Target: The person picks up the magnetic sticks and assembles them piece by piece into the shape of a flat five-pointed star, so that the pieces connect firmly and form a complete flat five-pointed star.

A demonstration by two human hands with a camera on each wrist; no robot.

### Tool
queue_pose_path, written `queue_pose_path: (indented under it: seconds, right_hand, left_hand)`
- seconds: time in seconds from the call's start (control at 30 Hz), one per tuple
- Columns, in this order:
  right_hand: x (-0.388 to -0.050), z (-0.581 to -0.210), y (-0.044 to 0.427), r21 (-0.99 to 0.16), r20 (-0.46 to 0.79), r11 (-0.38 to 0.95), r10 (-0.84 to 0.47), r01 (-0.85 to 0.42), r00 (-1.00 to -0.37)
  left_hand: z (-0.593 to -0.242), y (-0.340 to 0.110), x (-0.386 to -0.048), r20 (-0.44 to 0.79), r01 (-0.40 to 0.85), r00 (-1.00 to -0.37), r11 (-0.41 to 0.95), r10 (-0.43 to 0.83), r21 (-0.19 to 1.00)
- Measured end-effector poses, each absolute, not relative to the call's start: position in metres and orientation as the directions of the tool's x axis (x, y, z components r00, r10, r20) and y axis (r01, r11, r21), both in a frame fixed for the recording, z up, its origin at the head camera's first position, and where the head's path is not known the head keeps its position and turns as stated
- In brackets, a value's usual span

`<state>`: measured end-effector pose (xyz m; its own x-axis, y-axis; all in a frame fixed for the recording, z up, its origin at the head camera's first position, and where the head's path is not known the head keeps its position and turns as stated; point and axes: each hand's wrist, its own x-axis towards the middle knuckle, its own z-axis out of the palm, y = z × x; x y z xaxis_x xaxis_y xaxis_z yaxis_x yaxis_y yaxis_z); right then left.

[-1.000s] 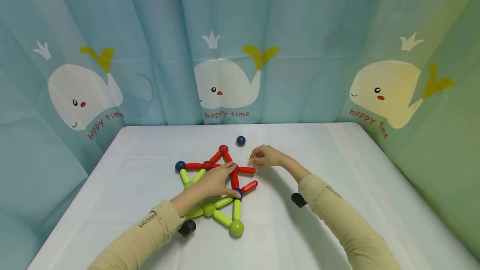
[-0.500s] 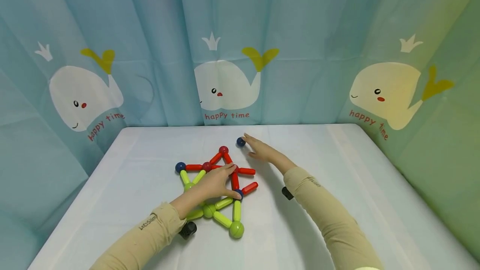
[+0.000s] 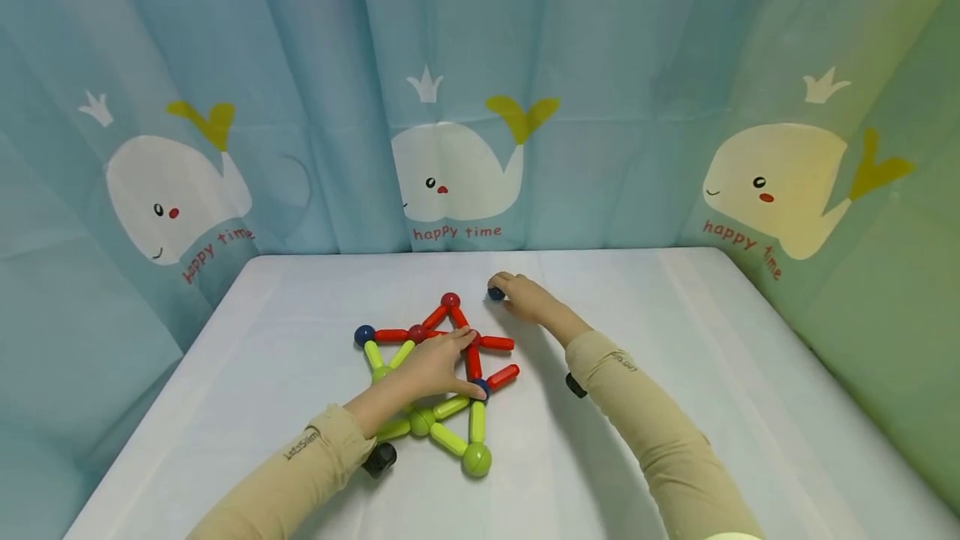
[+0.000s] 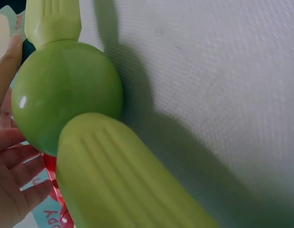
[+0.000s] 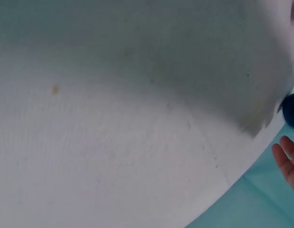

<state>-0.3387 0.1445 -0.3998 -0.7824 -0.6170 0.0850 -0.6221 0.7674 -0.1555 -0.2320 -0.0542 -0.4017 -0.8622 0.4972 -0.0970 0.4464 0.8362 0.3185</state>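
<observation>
A flat figure of red and lime-green magnetic rods joined by balls lies on the table in the head view. My left hand rests over it, fingertips on a red ball and thumb against a blue ball. Its fingers look fairly straight in the left wrist view, behind a green ball and a green rod. Beyond the figure, my right hand holds a loose blue ball under its fingertips. That hand is mostly cut off in the right wrist view, with the ball at the edge.
Two red rods stick out from the figure's right side with free ends. A white table carries everything. Blue-green curtains with whale prints stand behind and at the sides. Each wrist bears a black camera.
My right hand has reached away to the loose blue ball and taken hold of it; the ball has shifted slightly right and nearer. The left hand has stayed on the figure.
</observation>
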Motion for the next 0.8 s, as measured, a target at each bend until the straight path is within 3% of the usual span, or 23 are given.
queue_pose_path:
  seconds: [0.27, 0.4, 0.6, 0.8]
  right_hand:
    - [-0.333, -0.398, 0.155, -0.176, -0.026, 0.823, -0.552, -0.54, -0.833]
    - [-0.328, -0.395, 0.162, -0.218, -0.015, 0.825, -0.537, -0.522, -0.843]
    - [-0.315, -0.393, 0.174, -0.362, 0.027, 0.77, -0.554, -0.525, -0.832]
    - [-0.297, -0.386, 0.186, -0.491, -0.044, 0.712, -0.596, -0.503, -0.801]
  left_hand:
    - [-0.4, -0.05, -0.234, -0.123, 0.464, -0.849, 0.836, 0.514, 0.291]
    - [-0.398, -0.051, -0.235, -0.107, 0.464, -0.853, 0.837, 0.511, 0.29]
    - [-0.398, -0.054, -0.234, -0.122, 0.447, -0.858, 0.841, 0.499, 0.305]
    - [-0.398, -0.053, -0.231, -0.128, 0.433, -0.861, 0.842, 0.491, 0.321]
